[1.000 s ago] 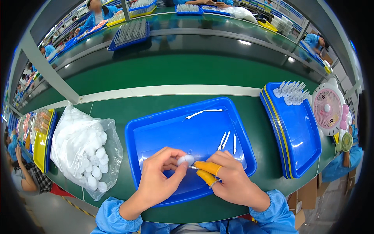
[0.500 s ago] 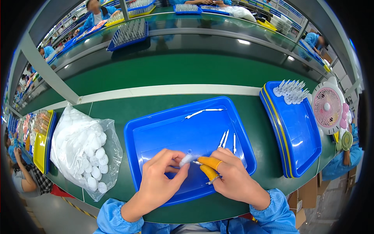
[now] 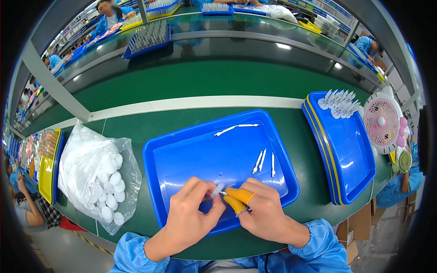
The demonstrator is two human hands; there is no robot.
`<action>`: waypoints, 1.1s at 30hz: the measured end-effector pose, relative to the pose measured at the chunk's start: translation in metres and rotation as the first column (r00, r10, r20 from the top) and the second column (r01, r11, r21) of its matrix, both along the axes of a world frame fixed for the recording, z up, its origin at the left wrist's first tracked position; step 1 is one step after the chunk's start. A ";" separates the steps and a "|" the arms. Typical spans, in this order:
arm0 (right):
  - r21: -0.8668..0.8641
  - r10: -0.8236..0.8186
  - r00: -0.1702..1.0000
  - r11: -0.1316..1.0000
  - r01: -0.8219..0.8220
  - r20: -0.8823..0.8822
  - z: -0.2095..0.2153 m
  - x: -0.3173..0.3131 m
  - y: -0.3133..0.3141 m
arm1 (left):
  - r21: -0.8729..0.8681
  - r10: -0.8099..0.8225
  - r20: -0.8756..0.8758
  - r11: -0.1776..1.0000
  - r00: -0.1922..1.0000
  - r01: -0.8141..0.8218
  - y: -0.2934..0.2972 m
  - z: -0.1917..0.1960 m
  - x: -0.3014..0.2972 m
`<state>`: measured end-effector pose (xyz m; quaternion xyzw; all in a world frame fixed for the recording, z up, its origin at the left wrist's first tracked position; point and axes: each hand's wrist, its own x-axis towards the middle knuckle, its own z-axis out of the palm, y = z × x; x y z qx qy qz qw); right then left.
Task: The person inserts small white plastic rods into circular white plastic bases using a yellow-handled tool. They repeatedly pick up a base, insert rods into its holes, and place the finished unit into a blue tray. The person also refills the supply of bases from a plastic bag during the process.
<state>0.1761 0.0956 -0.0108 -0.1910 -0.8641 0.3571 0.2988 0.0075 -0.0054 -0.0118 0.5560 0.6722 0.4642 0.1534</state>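
Note:
Over the near part of a blue tray (image 3: 152,175), my two hands meet. My left hand (image 3: 189,217) is closed, pinching a small translucent white plastic piece (image 3: 217,190) between thumb and fingertips. Yellow finger covers are on the thumb and forefinger of my right hand (image 3: 267,211). That hand is closed on a small silvery-tipped piece (image 3: 223,193), mostly hidden by the fingers, whose tip meets the plastic piece. In the tray lie several thin white sticks (image 3: 259,161) at the right and a longer jointed white strip (image 3: 234,128) near the far rim.
At left, an open clear bag (image 3: 86,159) holds many white oval pieces. Stacked blue trays (image 3: 339,159) stand at right, white stemmed pieces (image 3: 339,103) upright at their far end. Beside them is a pink-and-white fan (image 3: 381,120). Co-workers sit beyond the far rails.
Both hands have shifted slightly, my right hand a little to the left and nearer me. The plastic piece is tilted more upright, and the silvery tip now sits against it.

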 end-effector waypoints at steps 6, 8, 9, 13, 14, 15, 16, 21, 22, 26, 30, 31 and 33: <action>-0.079 -0.033 0.998 0.996 0.037 0.062 -0.004 -0.007 -0.006 | -0.082 0.004 -0.005 0.997 1.000 -0.004 -0.003 -0.005 0.004; -0.070 -0.017 0.996 0.997 0.024 0.091 0.001 -0.005 0.003 | -0.076 0.021 0.047 0.997 0.999 -0.017 -0.001 -0.004 0.003; -0.041 -0.013 0.995 0.999 0.017 0.096 0.005 -0.001 0.013 | -0.074 0.029 0.073 0.997 0.997 -0.023 0.001 -0.002 0.002; 0.303 -0.169 0.931 0.951 0.067 0.325 0.024 0.031 0.055 | -0.085 0.139 0.044 0.987 0.989 -0.135 0.002 0.004 -0.008; 0.383 -0.254 0.878 0.919 0.089 0.406 0.030 0.039 0.059 | -0.083 0.137 0.059 0.988 0.989 -0.132 0.003 0.005 -0.008; 0.399 -0.264 0.859 0.914 0.077 0.439 0.029 0.046 0.063 | -0.080 0.138 0.074 0.988 0.988 -0.132 0.004 0.007 -0.008; 0.413 -0.273 0.842 0.908 0.066 0.466 0.025 0.051 0.066 | -0.078 0.138 0.082 0.988 0.987 -0.132 0.004 0.008 -0.008; 0.455 -0.188 0.889 0.890 -0.026 0.418 0.019 0.040 0.074 | -0.123 0.116 0.090 0.987 0.989 -0.105 0.002 0.008 -0.009; 0.457 -0.144 0.902 0.887 -0.065 0.407 0.018 0.036 0.079 | -0.131 0.117 0.091 0.986 0.989 -0.105 0.003 0.009 -0.009; 0.391 -0.016 0.900 0.904 -0.174 0.436 0.012 0.026 0.087 | -0.131 0.120 0.140 0.986 0.983 -0.101 0.002 0.006 -0.009; 0.333 0.011 0.894 0.926 -0.179 0.448 0.016 0.025 0.075 | -0.145 0.112 0.164 0.985 0.980 -0.088 0.004 0.006 -0.011; 0.320 0.033 0.896 0.928 -0.192 0.442 0.016 0.026 0.070 | -0.148 0.115 0.168 0.985 0.979 -0.090 0.004 0.007 -0.012; 0.329 0.046 0.903 0.922 -0.202 0.427 0.012 0.028 0.060 | -0.149 0.122 0.170 0.984 0.978 -0.097 0.004 0.008 -0.012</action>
